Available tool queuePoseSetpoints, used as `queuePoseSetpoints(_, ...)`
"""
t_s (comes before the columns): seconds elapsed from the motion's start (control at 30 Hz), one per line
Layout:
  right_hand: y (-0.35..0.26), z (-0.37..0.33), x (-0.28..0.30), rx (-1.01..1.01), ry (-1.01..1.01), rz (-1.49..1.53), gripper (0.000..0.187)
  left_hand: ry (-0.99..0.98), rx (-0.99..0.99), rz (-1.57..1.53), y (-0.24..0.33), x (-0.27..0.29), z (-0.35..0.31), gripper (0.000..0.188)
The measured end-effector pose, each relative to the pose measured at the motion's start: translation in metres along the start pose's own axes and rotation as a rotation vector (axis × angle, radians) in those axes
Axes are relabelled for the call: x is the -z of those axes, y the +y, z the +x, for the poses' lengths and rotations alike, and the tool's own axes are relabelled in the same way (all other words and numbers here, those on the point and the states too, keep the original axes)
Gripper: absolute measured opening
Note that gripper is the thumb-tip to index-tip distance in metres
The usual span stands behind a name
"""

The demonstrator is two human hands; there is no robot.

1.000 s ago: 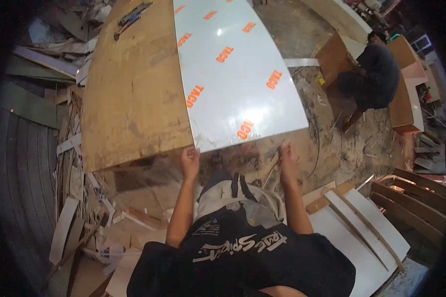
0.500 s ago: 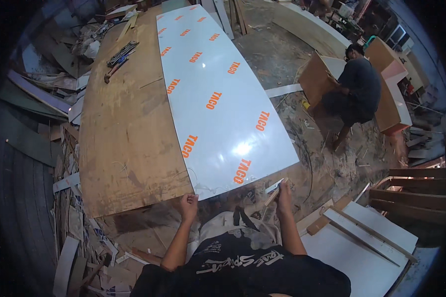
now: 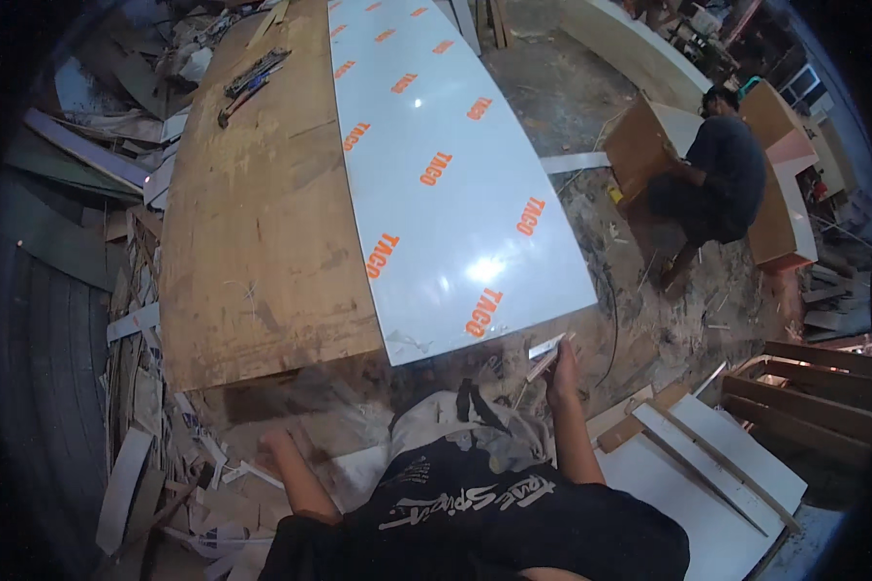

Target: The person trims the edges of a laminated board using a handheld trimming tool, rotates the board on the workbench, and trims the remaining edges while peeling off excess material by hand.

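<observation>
a cluttered workshop: a broad brown wooden surface (image 3: 262,213) filled the far middle, with offcuts (image 3: 126,484) heaped along its left side. a glossy white sheet (image 3: 421,252) with orange print lay flat over the right part of the surface, its near left corner reaching slightly past the edge; support from below presumably kept so thin a sheet from bending. a hammer (image 3: 242,104) and a dark tool (image 3: 260,68) rested together at far left on bare wood, likely to spare the gloss from scratches. the right hand (image 3: 563,376) was closed around a slim pale piece (image 3: 545,348), too small to identify, near the sheet's near right corner, apparently gripped at one end to leave the other free. the left hand (image 3: 277,445), blurred, hung at near left, apart from the sheet; whether its fingers were spread or curled could not be told. at far right a co-worker (image 3: 712,184) crouched beside brown panels (image 3: 638,150).
</observation>
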State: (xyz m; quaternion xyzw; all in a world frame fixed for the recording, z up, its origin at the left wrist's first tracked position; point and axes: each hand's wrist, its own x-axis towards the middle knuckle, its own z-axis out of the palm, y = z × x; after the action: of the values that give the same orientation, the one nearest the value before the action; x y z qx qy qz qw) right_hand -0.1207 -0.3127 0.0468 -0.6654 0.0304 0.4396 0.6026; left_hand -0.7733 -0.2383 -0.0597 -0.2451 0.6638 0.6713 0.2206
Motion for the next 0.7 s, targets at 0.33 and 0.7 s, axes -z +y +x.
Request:
queuePoseSetpoints(0.33,0.007,0.003,-0.008,-0.065,-0.069,0.087,0.043,-1.291,0.289,0.688,-0.148,0.016,-0.279,0.055)
queuePoseSetpoints(0.7,0.049,0.007,0.074,-0.209,0.14,0.24,0.055,-1.012,0.182,0.605,-0.207,0.008,-0.314,0.029)
